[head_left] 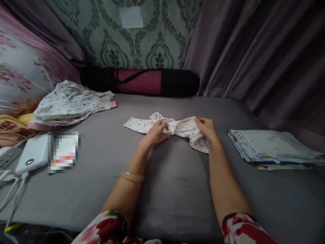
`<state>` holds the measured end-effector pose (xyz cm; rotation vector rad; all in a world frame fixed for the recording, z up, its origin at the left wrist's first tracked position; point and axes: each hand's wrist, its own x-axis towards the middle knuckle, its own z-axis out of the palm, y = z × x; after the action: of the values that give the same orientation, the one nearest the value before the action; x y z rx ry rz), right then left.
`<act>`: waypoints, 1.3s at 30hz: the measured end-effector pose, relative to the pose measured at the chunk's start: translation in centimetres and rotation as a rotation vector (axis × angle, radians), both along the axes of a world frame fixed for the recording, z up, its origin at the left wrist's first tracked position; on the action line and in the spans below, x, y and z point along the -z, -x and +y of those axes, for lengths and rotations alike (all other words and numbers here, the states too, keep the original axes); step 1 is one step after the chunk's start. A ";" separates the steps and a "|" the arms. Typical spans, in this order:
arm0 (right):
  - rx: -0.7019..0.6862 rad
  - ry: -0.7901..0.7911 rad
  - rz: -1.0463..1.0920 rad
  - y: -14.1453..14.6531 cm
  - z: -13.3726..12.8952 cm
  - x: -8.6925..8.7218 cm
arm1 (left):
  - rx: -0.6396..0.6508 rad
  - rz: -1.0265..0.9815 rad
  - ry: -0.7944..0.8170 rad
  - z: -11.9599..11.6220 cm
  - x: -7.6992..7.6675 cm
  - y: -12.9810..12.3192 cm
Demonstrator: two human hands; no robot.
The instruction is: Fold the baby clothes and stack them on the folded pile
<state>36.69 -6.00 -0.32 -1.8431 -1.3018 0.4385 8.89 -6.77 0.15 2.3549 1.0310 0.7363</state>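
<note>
A small white garment (pixel 184 126) with a scattered print lies bunched across the grey sheet, one sleeve-like end stretching left and a folded part hanging down on the right. My left hand (pixel 157 133), a pale bangle on its wrist, rests at the garment's near edge around the middle, thumb and fingers apart. At the garment's upper right edge, my right hand (pixel 207 128) pinches the cloth between thumb and fingers. Some of its fingertips are hidden.
Piled printed clothes (pixel 73 101) lie at the left, folded cloths (pixel 274 145) at the right. A white power bank (pixel 34 152) with cables and a blurred packet (pixel 64 152) are at the near left. A black and maroon bag (pixel 139 81) lies along the back wall.
</note>
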 end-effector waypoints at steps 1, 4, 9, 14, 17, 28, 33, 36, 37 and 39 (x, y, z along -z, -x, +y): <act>0.006 0.007 0.008 0.0 0.0 0.1 | -0.015 0.000 -0.008 -0.1 0.1 -0.1; 0.016 0.029 0.045 0.0 0.1 0.2 | -0.039 -0.010 -0.031 0.0 0.3 -0.4; 0.002 -0.002 0.076 0.1 0.0 0.1 | -0.067 -0.062 -0.020 0.4 0.5 -0.5; -0.118 -0.011 0.176 0.3 -1.1 -1.6 | -0.164 -0.196 0.116 0.4 -1.1 0.2; -0.226 -0.010 0.221 0.6 -2.0 -2.9 | -0.177 -0.342 0.270 0.2 -2.9 1.5; -0.516 -0.238 0.045 2.6 -3.7 -9.5 | -0.155 -0.444 0.165 -0.4 -10.4 7.5; -0.625 -0.244 0.023 3.2 -5.1 -13.6 | -0.100 -0.386 0.106 -2.0 -14.3 9.4; -0.682 -0.229 0.011 3.6 -6.6 -16.7 | -0.098 -0.373 0.053 -2.8 -16.8 10.2; -0.696 -0.223 0.002 3.7 -7.0 -17.8 | -0.098 -0.367 0.035 -3.1 -17.6 10.5; -0.699 -0.212 -0.023 3.8 -7.8 -19.9 | -0.098 -0.354 0.005 -3.8 -19.4 10.9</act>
<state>32.85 -13.76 19.53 -1.1832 -1.9171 0.6105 -1.96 -10.56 19.51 2.0781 0.9911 1.1363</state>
